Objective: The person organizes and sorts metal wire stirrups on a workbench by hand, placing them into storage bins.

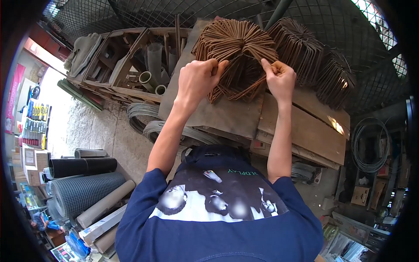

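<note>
wire stirrups (235, 48): rust-brown all over, thin bent rods fanned into a striped bundle
further stirrup stacks (305, 48): darker brown, the same close-lined pattern
worktop (305, 131): weathered brown planks, with a dull grey-brown sheet (222, 115) lying over part of them
T-shirt (218, 227): navy blue, with a black-and-white photo print and small green lettering
wire coils (144, 115): pale silver-grey loops
mesh roll (83, 192): grey-green, fine square grid
black roll (83, 166): plain matt black
cage wall (331, 17): dark mesh in a diamond grid
wooden rack (122, 56): faded grey-brown timber
floor (100, 131): pale speckled grey concrete
</note>
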Tool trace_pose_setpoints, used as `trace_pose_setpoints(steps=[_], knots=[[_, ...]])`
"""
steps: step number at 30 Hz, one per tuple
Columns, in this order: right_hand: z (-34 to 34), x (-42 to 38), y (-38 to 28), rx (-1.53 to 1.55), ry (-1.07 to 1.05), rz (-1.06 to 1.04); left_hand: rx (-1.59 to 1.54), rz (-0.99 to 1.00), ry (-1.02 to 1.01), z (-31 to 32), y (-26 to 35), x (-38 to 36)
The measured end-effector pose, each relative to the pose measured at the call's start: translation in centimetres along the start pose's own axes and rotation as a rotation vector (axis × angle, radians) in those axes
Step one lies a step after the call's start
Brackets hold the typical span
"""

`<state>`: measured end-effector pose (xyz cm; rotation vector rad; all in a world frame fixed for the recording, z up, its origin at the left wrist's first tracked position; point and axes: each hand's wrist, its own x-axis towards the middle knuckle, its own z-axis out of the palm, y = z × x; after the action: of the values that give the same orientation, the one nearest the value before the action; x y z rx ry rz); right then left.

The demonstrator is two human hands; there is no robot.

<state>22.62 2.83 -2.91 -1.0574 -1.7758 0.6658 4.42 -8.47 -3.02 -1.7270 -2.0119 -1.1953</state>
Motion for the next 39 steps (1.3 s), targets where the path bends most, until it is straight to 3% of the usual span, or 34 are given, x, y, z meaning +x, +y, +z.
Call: trace_pose_setpoints(steps=[12, 20, 25, 29, 30, 31, 32, 34, 37, 38, 39], knots=[[0.0, 0.9, -0.4, -0.055, 0.048, -0.079, 0.028, 0.005, 0.003, 0.2, 0.5, -0.5], [-0.2, 3.5, -3.6, -0.190, -0.115, -0.188, 0.096, 0.005, -0.043, 2.1, 1.9, -3.2], [1.4, 3.3, -4.4, -0.174, -0.069, -0.385, -0.064, -0.078, -0.165, 3.7, 4.0, -5.2], [3.4, 1.5, -6.2, -0.263, -0.061, -0.382, -0.296, -0.154, -0.216, 8.0, 5.5, -6.5], [4.2, 0.7, -6.4, -0.265, -0.049, -0.375, -0.375, -0.151, -0.213, 9.1, 5.3, -6.8], [5.2, -0.1, -6.2, -0.257, -0.041, -0.375, -0.516, 0.030, -0.190, 9.4, 5.2, -6.6], [5.9, -1.0, -6.0, -0.251, -0.036, -0.370, -0.523, 0.033, -0.196, 9.4, 5.5, -6.8], [5.4, -1.8, -6.5, -0.224, -0.068, -0.330, -0.707, -0.159, -0.244, 8.2, 6.5, -6.1], [3.2, -2.0, -7.5, -0.110, -0.212, -0.140, -0.672, -0.124, -0.202, 8.1, 5.4, -6.4], [3.3, -2.1, -6.6, -0.110, -0.206, -0.139, -0.629, -0.123, -0.225, 7.7, 4.8, -6.5], [3.7, -2.2, -5.9, -0.196, -0.128, -0.273, -0.565, -0.043, -0.233, 7.2, 4.6, -6.0]])
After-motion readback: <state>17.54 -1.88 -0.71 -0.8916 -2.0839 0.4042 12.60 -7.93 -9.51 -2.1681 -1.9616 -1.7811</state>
